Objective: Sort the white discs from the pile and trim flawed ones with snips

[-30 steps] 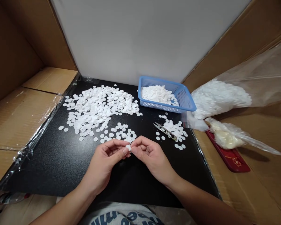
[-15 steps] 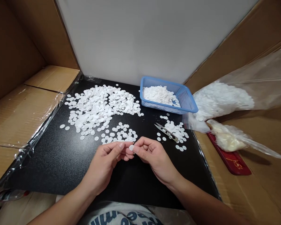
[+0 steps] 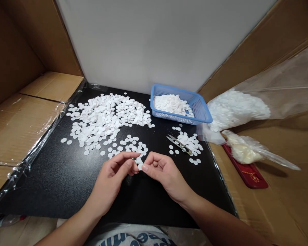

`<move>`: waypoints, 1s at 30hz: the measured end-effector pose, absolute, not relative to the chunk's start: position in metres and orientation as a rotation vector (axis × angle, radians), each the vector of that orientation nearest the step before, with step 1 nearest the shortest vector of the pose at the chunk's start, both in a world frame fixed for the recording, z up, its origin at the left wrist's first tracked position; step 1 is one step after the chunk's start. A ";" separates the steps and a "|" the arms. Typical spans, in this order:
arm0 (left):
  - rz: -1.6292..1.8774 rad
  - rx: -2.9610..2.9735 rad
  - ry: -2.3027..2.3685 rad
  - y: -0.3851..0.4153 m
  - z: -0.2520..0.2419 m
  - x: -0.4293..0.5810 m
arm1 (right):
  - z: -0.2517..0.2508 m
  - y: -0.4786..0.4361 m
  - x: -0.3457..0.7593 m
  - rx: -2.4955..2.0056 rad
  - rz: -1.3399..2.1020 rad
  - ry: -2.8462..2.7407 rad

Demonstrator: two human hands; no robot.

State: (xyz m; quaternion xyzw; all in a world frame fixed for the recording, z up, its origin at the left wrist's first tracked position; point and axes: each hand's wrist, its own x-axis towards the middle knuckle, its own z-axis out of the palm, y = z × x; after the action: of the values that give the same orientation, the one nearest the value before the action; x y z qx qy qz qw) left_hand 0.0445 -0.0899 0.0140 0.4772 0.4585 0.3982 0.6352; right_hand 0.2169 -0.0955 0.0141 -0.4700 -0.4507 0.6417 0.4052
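Observation:
My right hand (image 3: pixel 164 172) is closed in a pinch, thumb and index finger on the edge of a small white disc (image 3: pixel 140 166). To its left, my left hand (image 3: pixel 116 174) has its index finger stretched out and its thumb apart from it. The left hand's lower fingers lie close to the disc; whether they touch it I cannot tell. Just beyond the hands, a small group of white discs (image 3: pixel 133 147) is spread on the black tabletop (image 3: pixel 74 181). A large heap of the same discs (image 3: pixel 102 116) lies farther back on the left.
A blue plastic basket (image 3: pixel 181 119) with white pieces stands at the back right. Metal thread snips (image 3: pixel 179 145) rest against a smaller disc pile (image 3: pixel 191 141). Right of the table are a clear bag of white pieces (image 3: pixel 238 107), a smaller plastic bag (image 3: pixel 246 150) and a red case (image 3: pixel 248 176).
The left thumb and index finger have parted, and the left hand has come away from the disc slightly. The right hand still pinches it, a little lower. The whole view has shifted slightly.

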 end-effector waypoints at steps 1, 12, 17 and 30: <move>0.885 1.166 1.073 -0.089 0.016 0.043 | 0.014 -0.095 0.218 -1.189 1.635 -1.168; 0.642 1.123 0.922 -0.052 0.046 0.036 | 0.016 -0.044 0.310 -1.948 0.278 -1.969; 0.600 0.975 0.909 -0.039 0.061 0.067 | 0.007 -0.036 0.314 -2.013 0.292 -2.049; 0.602 0.695 0.839 -0.009 0.061 0.114 | 0.020 -0.053 0.313 -1.500 0.253 -1.685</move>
State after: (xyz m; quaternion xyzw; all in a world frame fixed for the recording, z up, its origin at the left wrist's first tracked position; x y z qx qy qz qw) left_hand 0.1141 -0.0093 0.0609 0.3255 0.3930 0.2821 0.8124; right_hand 0.3135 -0.0534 0.0203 -0.5989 -0.6730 0.1010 0.4221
